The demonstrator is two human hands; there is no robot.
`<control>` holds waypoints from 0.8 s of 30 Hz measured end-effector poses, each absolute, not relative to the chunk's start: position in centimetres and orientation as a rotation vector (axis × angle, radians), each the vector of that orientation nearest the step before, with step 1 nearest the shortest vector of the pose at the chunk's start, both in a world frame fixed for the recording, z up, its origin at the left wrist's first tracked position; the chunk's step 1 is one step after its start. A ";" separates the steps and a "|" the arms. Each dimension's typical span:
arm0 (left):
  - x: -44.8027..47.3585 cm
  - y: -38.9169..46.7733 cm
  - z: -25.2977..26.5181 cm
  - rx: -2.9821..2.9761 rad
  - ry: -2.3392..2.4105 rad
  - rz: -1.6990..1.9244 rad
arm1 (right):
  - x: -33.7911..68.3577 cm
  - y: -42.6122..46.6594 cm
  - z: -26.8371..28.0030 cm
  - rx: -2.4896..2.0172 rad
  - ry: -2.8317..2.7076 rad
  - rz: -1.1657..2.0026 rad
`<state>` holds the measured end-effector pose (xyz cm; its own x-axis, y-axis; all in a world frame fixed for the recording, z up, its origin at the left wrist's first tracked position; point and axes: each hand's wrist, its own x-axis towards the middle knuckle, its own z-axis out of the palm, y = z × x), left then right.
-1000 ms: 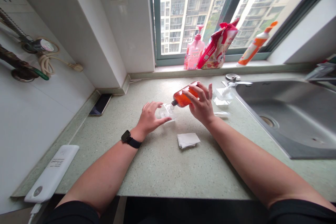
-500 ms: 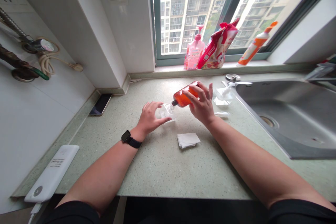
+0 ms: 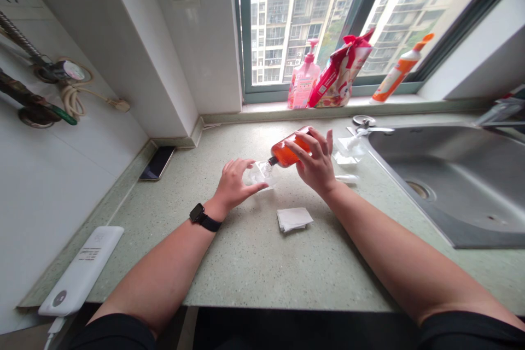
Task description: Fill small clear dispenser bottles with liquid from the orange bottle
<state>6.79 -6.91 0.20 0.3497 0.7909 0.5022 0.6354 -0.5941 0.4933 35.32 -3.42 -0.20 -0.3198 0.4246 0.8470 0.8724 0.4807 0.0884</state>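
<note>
A folded white tissue (image 3: 294,219) lies nearest on the counter (image 3: 246,262). Beyond it, the left hand (image 3: 233,185) wraps around a small clear bottle (image 3: 257,174), steadying it upright. The right hand (image 3: 318,164) grips the orange bottle (image 3: 287,152), tipped neck-down so its mouth meets the clear one's opening. The sink (image 3: 451,175) sits to the right; a pink pump bottle (image 3: 302,81) stands on the sill.

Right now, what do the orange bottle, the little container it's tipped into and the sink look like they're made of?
The orange bottle looks like clear glossy plastic, since the orange liquid shows through. The little container seems thin transparent plastic, though glass can't be ruled out; the counter shows through it. The sink looks like brushed stainless steel, grey with soft, dull reflections.
</note>
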 end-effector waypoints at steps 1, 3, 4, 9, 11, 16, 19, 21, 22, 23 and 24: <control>6.8 -6.9 0.2 2.399 1.289 1.074 | 35.3 -3.4 -0.2 -1.070 -1.927 -0.715; 6.8 -6.9 0.3 2.398 1.287 1.075 | 35.3 -3.4 -0.2 -1.062 -1.922 -0.717; 6.8 -7.0 0.3 2.398 1.285 1.075 | 35.3 -3.4 -0.2 -1.066 -1.922 -0.713; 6.8 -6.9 0.3 2.403 1.283 1.073 | 35.3 -3.4 -0.3 -1.089 -1.932 -0.670; 6.8 -6.9 0.3 2.403 1.285 1.071 | 35.3 -3.4 -0.2 -1.079 -1.929 -0.674; 6.8 -6.9 0.2 2.402 1.279 1.081 | 35.2 -3.6 0.0 -1.024 -1.908 -0.726; 6.8 -6.9 0.3 2.404 1.282 1.080 | 35.1 -3.6 0.1 -1.024 -1.901 -0.734; 6.8 -6.9 0.3 2.407 1.284 1.078 | 35.1 -3.6 0.0 -1.041 -1.903 -0.730; 6.8 -6.9 0.3 2.408 1.286 1.077 | 35.1 -3.6 0.0 -1.049 -1.907 -0.727; 6.8 -6.9 0.3 2.409 1.287 1.074 | 35.1 -3.6 0.0 -1.056 -1.910 -0.725; 6.8 -6.9 0.3 2.409 1.288 1.072 | 35.2 -3.6 0.0 -1.058 -1.912 -0.723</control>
<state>6.84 -6.94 0.27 0.3546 0.7883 0.5028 0.6380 -0.5971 0.4862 35.16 -3.55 0.00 -0.3152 0.4033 0.8591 0.8707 0.4829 0.0928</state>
